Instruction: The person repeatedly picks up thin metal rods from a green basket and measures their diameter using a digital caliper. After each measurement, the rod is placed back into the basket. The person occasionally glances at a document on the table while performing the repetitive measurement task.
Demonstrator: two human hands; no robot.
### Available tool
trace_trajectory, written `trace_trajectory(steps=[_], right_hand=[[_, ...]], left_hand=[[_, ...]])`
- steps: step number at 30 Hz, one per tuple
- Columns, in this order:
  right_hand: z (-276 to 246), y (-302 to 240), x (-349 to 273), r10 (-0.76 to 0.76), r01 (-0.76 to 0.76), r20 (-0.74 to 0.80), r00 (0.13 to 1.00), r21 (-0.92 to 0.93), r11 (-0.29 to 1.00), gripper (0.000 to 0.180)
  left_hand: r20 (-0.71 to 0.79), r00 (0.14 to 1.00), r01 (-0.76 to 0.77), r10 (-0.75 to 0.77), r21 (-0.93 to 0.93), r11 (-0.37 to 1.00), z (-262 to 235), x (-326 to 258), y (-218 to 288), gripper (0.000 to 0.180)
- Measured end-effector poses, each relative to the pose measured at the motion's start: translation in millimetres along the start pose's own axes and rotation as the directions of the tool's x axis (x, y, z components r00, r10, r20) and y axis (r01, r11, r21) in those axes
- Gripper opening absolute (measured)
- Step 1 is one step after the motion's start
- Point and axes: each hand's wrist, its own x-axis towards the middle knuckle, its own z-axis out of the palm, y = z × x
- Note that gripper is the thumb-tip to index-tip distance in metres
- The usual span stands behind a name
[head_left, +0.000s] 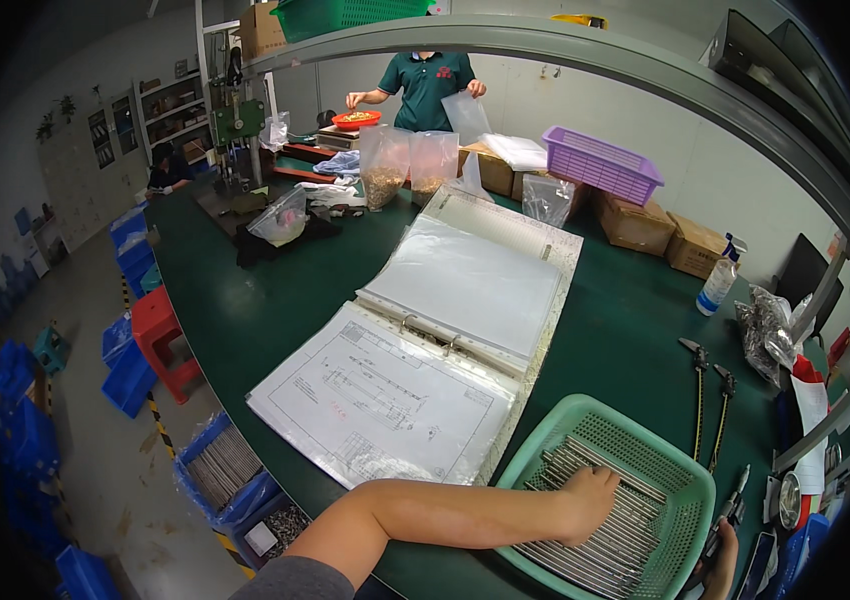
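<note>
My left hand reaches across into a green plastic basket, its fingers curled down and closed on the thin metal rods. The rods lie side by side in the basket; my hand hides which of them I grip. At the lower right, my right hand is partly cut off by the picture's edge. It holds a dark tool with a silver barrel, which looks like a micrometer, beside the basket's right rim. Left of the basket, an open ring binder shows a technical drawing in a plastic sleeve.
Two calipers lie right of the basket, near a spray bottle. A purple basket rests on cardboard boxes. Filled plastic bags stand farther back, near another person. A red stool stands left of the table.
</note>
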Motion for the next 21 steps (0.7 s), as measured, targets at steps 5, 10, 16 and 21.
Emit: trace_trajectory(steps=[5, 10, 16, 21], right_hand=[[-12, 11, 15, 0.004, -0.005, 0.024, 1.0, 0.043, 0.999, 0.064], [-9, 10, 16, 0.004, -0.003, -0.006, 1.0, 0.084, 0.996, 0.061], [-7, 4, 10, 0.061, -0.061, -0.002, 0.998, 0.056, 0.997, 0.047], [14, -13, -21, -0.004, 0.006, -0.018, 1.0, 0.087, 0.996, 0.039]], left_hand=[[0.036, 0.999, -0.025, 0.024, 0.029, 0.999, -4, 0, 0, 0.035], [0.019, 1.0, -0.015, 0.015, 0.019, 1.0, -1, 0, 0, 0.035], [0.001, 1.0, -0.023, 0.023, 0.025, 0.999, -3, -1, 0, 0.034], [-0.02, 1.0, -0.022, 0.022, 0.015, 1.0, -2, -2, -1, 0.033]])
